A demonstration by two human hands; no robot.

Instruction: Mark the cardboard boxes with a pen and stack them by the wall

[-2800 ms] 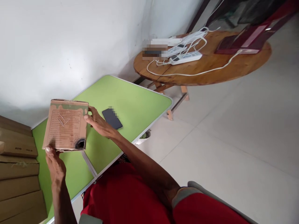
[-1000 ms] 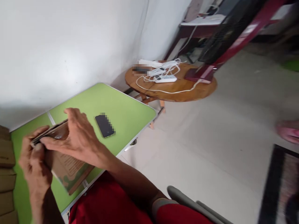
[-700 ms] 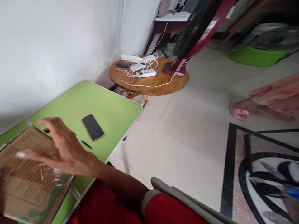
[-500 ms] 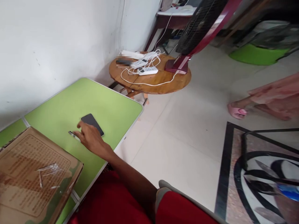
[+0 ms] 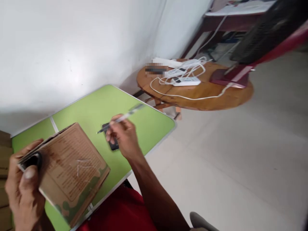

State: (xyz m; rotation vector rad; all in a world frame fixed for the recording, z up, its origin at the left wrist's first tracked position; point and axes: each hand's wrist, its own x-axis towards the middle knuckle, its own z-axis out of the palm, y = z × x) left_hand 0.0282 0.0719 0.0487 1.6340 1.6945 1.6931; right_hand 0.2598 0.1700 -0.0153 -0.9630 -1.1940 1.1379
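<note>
Green table (image 5: 146, 122): pen (image 5: 120, 119) in right grip (image 5: 124, 136).

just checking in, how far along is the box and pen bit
Done: the right hand has the pen up off the green table. In hand: the left hand holds the cardboard box tilted. Left: pen tip hasn't met the box.

I saw a green table (image 5: 154, 120) near the wall. Beside it stood a round wooden table (image 5: 216, 96) with white power strips (image 5: 186, 81) and cables.
</note>
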